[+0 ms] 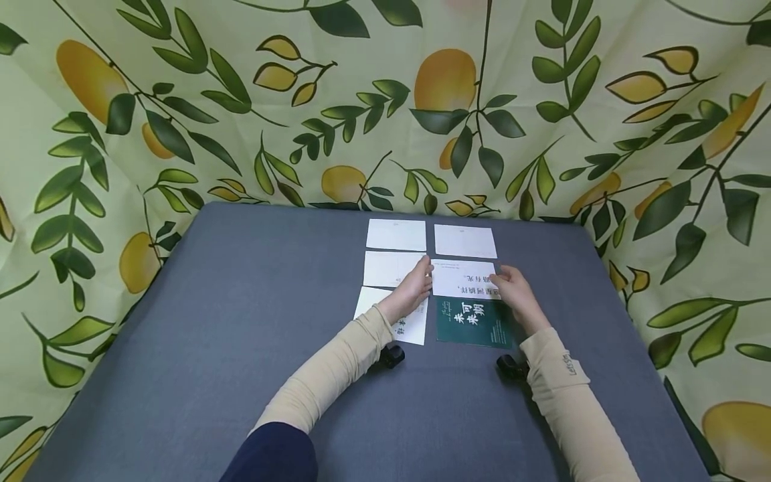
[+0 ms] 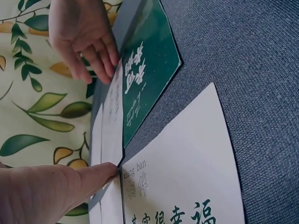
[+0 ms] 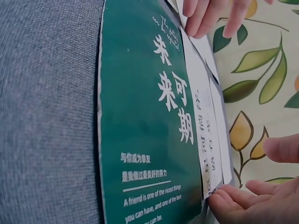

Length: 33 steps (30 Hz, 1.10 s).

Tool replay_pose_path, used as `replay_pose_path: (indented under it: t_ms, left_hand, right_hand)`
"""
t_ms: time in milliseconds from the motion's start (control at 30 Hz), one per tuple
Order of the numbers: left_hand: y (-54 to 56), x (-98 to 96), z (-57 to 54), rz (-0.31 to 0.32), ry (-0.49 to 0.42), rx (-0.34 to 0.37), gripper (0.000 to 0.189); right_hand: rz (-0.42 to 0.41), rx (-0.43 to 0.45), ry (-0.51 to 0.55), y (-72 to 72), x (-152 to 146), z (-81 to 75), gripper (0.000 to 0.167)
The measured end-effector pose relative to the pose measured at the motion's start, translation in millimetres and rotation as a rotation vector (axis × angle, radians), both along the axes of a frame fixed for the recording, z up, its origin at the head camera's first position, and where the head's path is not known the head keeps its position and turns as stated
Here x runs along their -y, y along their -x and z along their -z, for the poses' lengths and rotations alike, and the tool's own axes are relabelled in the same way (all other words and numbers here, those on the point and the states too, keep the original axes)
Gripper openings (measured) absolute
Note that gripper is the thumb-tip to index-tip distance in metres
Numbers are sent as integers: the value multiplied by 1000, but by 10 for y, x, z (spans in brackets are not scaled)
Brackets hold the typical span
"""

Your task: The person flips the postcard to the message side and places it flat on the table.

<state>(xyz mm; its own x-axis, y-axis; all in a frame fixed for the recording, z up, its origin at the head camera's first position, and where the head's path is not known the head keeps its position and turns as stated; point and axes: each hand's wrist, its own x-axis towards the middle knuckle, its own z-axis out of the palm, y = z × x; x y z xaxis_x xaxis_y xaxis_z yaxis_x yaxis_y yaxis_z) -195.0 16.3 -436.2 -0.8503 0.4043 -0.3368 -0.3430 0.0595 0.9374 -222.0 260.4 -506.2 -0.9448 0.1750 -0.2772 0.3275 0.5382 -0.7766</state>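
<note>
My left hand [image 1: 411, 289] reaches over the left column of cards, its fingers extended and fingertips at the left edge of a white card with dark characters [image 1: 464, 278]. At that card's right edge are the fingertips of my right hand [image 1: 517, 296]. In the right wrist view the thumb of the right hand [image 3: 261, 196] is spread away from its fingers. Nearest me on the right lies a green card with white characters [image 1: 470, 321]. Left of it is a white card with green characters [image 2: 187, 149], partly hidden by the left arm in the head view.
Farther back lie a white card [image 1: 391, 266] in the middle left and two more white cards, one at back left [image 1: 396, 235] and one at back right [image 1: 465, 241]. The grey-blue table [image 1: 241, 321] ends at a leaf-patterned curtain [image 1: 361, 100].
</note>
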Motion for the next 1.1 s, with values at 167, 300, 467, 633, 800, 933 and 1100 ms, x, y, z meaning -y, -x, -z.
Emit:
replay_pose_path:
  t_ms: [167, 300, 467, 633, 800, 933, 1100]
  left_hand:
    - [3, -7, -14, -5, -3, 15, 72]
    - [9, -26, -32, 7, -5, 26, 73]
    - [32, -37, -20, -9, -9, 45, 73]
    - [65, -47, -25, -27, -16, 66, 73]
    - [83, -36, -46, -55, -51, 105, 72]
    - [82, -34, -45, -88, -82, 138, 70]
    - [77, -32, -58, -144, -129, 149, 67]
  right_hand:
    - [16, -8, 35, -13, -12, 24, 71]
    - [26, -3, 35, -24, -16, 11, 70]
    - [29, 4, 36, -32, -9, 19, 71]
    - [42, 3, 42, -33, -4, 17, 70]
    - [55, -8, 64, -20, -1, 37, 68]
    - [55, -17, 85, -41, 3, 28, 66]
    - [72, -23, 149, -77, 7, -28, 63]
